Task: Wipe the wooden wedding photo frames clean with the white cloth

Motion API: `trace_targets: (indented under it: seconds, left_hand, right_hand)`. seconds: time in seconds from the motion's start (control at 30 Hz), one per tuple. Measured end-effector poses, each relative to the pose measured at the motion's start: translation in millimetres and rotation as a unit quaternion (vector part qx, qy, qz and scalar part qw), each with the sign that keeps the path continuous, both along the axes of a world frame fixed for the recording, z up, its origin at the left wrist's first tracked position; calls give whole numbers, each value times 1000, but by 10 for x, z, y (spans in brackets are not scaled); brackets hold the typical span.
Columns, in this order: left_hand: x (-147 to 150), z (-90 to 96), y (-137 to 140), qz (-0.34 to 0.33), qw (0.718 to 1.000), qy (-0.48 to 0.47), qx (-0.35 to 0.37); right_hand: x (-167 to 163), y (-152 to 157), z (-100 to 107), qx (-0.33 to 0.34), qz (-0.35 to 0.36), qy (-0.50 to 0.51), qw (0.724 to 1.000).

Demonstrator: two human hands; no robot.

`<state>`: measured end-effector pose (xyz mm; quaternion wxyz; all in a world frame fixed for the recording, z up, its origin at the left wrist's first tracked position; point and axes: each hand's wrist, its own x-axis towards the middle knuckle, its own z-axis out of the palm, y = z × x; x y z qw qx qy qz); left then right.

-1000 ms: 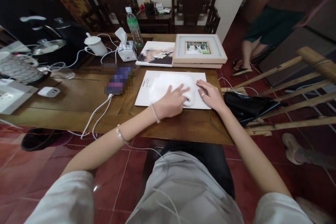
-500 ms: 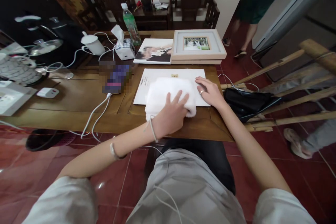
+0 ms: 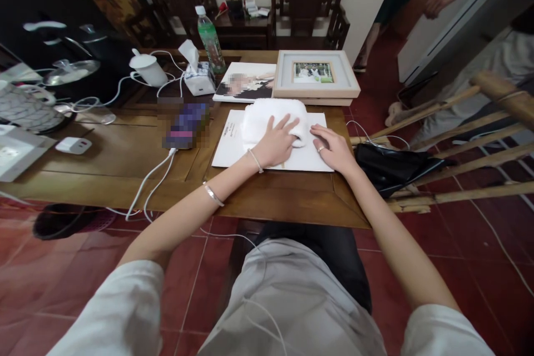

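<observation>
A folded white towel [image 3: 267,114] lies over the middle of a flat white panel [image 3: 227,147] on the wooden table. My left hand [image 3: 277,142] presses on the towel from above, fingers spread across it. At the panel's right side rests my right hand [image 3: 334,147], laid flat with its fingers stretched out and a ring on one of them. Small printing shows on the panel's left part; the towel hides much of the rest.
Behind the panel lie a photo print [image 3: 246,82] and stacked frames [image 3: 316,73]. A phone [image 3: 186,127] with cables, a tissue box [image 3: 199,78], a bottle [image 3: 209,41] and a lidded cup [image 3: 149,69] stand leftward. Right of the table are a black bag [image 3: 394,164], bamboo poles [image 3: 454,150] and other people.
My left hand has slid the towel away from me, toward the panel's far edge. My right hand stays at the right side. People at the right have shifted.
</observation>
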<state>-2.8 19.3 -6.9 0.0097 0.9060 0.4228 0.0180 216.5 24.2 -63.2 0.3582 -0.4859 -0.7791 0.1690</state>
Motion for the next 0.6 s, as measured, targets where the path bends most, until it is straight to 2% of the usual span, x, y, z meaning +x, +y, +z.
trace_targets:
  seconds: [0.07,0.17,0.3,0.37,0.47,0.6]
  left_hand:
    - [13,-23,-102,3,1000,1,5]
    - [26,7,-429,-2,1000,-1,8]
    - [7,84,-904,-35,999,15,20]
    - [-10,111,-1015,-53,998,26,11]
    - [-18,116,-921,-53,998,19,1]
    - [26,66,-448,-11,1000,-6,-6]
  right_hand:
    - [-2,-2,0,-1,2,3,1000]
    - [-5,0,-4,-2,0,4,1000]
    - [-5,9,-13,1,1,3,1000]
    - [-2,14,-17,5,2,3,1000]
    - [3,17,-19,10,0,-4,1000]
    - [10,15,-19,6,0,-3,1000]
